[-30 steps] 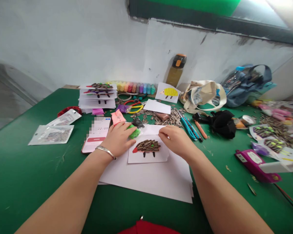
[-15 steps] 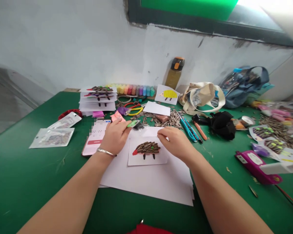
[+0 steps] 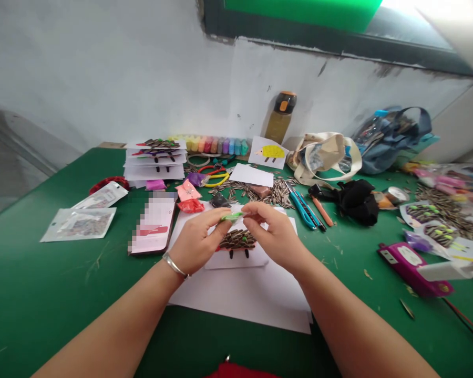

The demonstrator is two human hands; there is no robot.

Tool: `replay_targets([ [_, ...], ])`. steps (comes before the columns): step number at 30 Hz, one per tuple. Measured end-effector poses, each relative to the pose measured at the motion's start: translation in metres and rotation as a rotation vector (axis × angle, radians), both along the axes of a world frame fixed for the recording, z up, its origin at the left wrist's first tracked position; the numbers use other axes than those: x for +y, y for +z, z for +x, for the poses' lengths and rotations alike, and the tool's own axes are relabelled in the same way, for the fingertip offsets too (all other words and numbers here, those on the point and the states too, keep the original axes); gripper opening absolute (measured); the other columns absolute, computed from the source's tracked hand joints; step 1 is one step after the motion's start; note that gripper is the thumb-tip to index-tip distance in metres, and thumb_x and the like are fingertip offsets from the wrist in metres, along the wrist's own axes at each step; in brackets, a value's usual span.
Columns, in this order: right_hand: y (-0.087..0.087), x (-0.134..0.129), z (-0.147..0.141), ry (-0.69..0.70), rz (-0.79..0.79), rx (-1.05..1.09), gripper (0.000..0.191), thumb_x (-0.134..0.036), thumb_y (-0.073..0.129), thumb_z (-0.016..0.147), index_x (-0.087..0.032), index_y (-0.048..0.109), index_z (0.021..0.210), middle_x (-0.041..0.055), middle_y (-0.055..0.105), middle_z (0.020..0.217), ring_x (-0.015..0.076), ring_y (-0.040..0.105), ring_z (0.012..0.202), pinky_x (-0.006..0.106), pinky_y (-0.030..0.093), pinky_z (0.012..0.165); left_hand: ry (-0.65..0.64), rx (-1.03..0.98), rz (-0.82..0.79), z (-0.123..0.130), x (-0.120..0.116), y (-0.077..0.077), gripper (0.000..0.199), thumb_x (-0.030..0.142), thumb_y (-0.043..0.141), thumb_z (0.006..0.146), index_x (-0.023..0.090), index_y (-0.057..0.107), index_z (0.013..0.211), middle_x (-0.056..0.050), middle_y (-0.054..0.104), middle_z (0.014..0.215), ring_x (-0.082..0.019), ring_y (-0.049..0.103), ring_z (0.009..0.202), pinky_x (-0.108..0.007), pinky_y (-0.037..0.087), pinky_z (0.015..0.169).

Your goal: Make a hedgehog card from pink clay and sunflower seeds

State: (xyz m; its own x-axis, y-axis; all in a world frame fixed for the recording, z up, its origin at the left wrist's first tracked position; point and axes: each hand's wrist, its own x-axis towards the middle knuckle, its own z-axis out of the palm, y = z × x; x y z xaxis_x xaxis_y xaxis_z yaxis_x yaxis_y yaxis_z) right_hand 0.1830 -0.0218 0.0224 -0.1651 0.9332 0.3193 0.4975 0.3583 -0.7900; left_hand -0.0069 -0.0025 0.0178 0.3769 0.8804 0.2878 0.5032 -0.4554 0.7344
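Note:
My left hand (image 3: 199, 236), with a silver bangle at the wrist, pinches a small packet of green clay (image 3: 231, 216) above the white sheets. The fingertips of my right hand (image 3: 270, 228) are closed at the packet's right edge; any bit of clay between them is too small to make out. Just below both hands lies a card (image 3: 240, 261) with a hedgehog picture (image 3: 238, 240). Its body is covered in sunflower seeds with a green dot, above two dark legs; my left fingers hide most of its red face. Larger white paper (image 3: 244, 294) lies under the card.
A phone (image 3: 153, 223) lies left of the paper, by red (image 3: 191, 206) and black clay packets (image 3: 219, 200). Behind are stacked cards (image 3: 154, 172), loose seeds (image 3: 281, 191) and a bottle (image 3: 280, 118). Blue scissors (image 3: 302, 207) and a magenta glue-gun-like device (image 3: 413, 268) lie right.
My hands have come together over the card, the left moving right with the green packet and the right moving left to it. The red packet is now uncovered.

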Motion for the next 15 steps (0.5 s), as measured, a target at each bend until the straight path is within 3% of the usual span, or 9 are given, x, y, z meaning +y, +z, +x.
replay_targets([
  [4, -0.0025, 0.0012, -0.0016, 0.017, 0.031, -0.04, 0.012, -0.018, 0.049, 0.087, -0.021, 0.06, 0.09, -0.0001, 0.061, 0.078, 0.0123, 0.054, 0.072, 0.026, 0.044, 0.067, -0.066, -0.026, -0.077, 0.0007, -0.0008, 0.0009, 0.029, 0.038, 0.053, 0.088, 0.021, 0.068, 0.105, -0.004, 0.07, 0.105, -0.02, 0.064, 0.095, -0.032, 0.051, 0.085],
  [7, -0.0021, 0.0009, -0.0015, -0.035, 0.103, -0.04, 0.02, -0.017, 0.05, 0.086, -0.021, 0.059, 0.104, 0.0032, 0.062, 0.092, 0.0127, 0.055, 0.075, 0.027, 0.046, 0.068, -0.044, 0.006, -0.084, 0.0004, -0.0012, 0.0029, 0.027, 0.037, 0.051, 0.089, 0.02, 0.068, 0.101, -0.002, 0.071, 0.096, -0.018, 0.064, 0.085, -0.029, 0.05, 0.077],
  [10, 0.0006, -0.0013, -0.0003, -0.024, 0.269, -0.079, 0.026, -0.014, 0.048, 0.087, -0.022, 0.059, 0.109, 0.0077, 0.057, 0.108, 0.0159, 0.056, 0.09, 0.031, 0.047, 0.078, -0.023, 0.043, -0.07, -0.0001, -0.0012, 0.0043, 0.027, 0.038, 0.05, 0.089, 0.02, 0.068, 0.097, -0.002, 0.071, 0.092, -0.017, 0.063, 0.081, -0.028, 0.048, 0.074],
  [15, 0.0041, -0.0037, 0.0007, 0.093, 0.341, -0.174, 0.027, -0.011, 0.043, 0.089, -0.022, 0.064, 0.101, 0.0077, 0.059, 0.101, 0.0175, 0.055, 0.096, 0.033, 0.047, 0.081, -0.047, 0.087, -0.01, 0.0003, -0.0011, 0.0048, 0.028, 0.038, 0.047, 0.091, 0.02, 0.067, 0.092, -0.001, 0.07, 0.089, -0.016, 0.062, 0.08, -0.027, 0.046, 0.072],
])
